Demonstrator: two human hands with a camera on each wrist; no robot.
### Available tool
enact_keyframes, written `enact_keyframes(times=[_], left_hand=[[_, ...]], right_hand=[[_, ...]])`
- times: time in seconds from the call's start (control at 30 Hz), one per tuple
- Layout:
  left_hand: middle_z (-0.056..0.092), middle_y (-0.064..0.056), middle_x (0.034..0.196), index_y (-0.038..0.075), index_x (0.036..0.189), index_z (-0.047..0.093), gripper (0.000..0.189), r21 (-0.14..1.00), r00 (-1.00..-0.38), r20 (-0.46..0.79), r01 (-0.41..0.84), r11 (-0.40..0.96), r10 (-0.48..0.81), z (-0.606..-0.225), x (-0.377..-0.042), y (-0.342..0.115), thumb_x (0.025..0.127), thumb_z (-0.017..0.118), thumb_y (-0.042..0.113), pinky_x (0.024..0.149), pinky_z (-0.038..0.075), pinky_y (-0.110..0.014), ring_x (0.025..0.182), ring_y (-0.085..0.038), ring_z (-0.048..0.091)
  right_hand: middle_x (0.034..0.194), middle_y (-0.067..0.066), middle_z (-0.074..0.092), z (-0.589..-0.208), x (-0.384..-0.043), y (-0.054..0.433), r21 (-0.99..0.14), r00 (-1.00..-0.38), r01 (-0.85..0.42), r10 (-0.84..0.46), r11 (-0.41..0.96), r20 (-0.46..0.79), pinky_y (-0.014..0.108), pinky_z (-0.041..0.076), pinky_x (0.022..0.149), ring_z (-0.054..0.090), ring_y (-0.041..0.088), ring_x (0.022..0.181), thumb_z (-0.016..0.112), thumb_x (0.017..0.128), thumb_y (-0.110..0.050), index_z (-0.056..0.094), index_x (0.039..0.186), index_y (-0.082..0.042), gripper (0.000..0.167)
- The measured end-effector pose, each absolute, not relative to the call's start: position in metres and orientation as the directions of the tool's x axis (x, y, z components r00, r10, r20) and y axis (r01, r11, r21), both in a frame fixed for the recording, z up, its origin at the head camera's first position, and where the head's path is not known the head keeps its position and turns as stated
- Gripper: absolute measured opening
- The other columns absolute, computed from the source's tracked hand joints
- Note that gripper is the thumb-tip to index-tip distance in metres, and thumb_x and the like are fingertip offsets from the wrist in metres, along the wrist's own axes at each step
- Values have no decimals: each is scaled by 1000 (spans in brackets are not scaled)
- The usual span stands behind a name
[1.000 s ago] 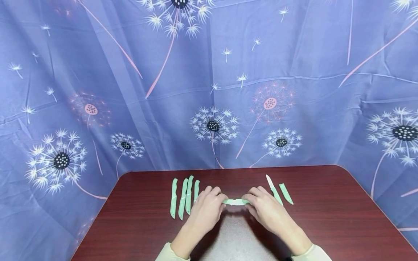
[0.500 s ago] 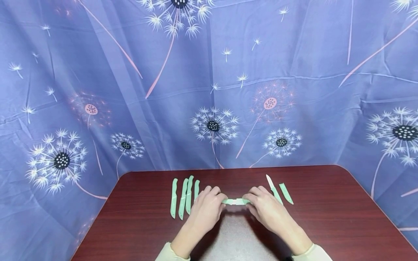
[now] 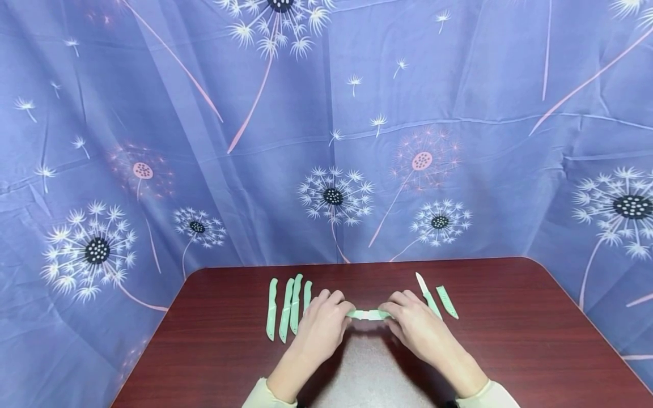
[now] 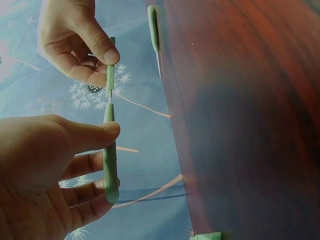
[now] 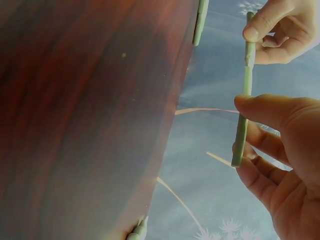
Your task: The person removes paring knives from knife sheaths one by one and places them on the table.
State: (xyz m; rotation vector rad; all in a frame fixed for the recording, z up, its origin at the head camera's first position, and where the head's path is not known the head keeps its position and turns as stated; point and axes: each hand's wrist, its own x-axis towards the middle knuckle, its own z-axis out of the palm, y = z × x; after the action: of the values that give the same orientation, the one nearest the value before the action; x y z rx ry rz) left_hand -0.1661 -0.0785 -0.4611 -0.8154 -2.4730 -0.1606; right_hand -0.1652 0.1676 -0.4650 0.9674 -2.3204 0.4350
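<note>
My left hand (image 3: pixel 326 317) grips the green handle of a small paring knife (image 4: pixel 110 165), thumb on one side and fingers curled on the other. Facing it, my right hand (image 3: pixel 410 317) pinches a green knife sheath (image 5: pixel 241 135) between thumb and fingers. Knife and sheath lie in one line above the table, the blade mostly inside the sheath. A short strip of pale blade shows between handle and sheath in the left wrist view. Beside the right hand, an unsheathed green-handled knife (image 3: pixel 431 303) rests on the table, with a loose green sheath (image 3: pixel 447 302) at its right.
Several sheathed green knives (image 3: pixel 285 311) lie roughly side by side left of the hands, the rightmost partly hidden by the left hand. The dark red wooden table (image 3: pixel 530 328) ends at a blue dandelion-patterned curtain (image 3: pixel 285 215) behind and at both sides.
</note>
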Motion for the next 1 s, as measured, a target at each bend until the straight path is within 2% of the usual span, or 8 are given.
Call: enact_keyframes(times=[1.0], left_hand=[[64,7,93,21,103,81,17,-29,-690,522,574,818,502,-459,-167,-81,87,88,22,71,50,-31,84,-19,57]], right_hand=[[96,-4,67,-465,-168,173,-74,-581,-708,-520,702,626,34,55,72,58,17,85,94,73,-2,78,100,-11,33]])
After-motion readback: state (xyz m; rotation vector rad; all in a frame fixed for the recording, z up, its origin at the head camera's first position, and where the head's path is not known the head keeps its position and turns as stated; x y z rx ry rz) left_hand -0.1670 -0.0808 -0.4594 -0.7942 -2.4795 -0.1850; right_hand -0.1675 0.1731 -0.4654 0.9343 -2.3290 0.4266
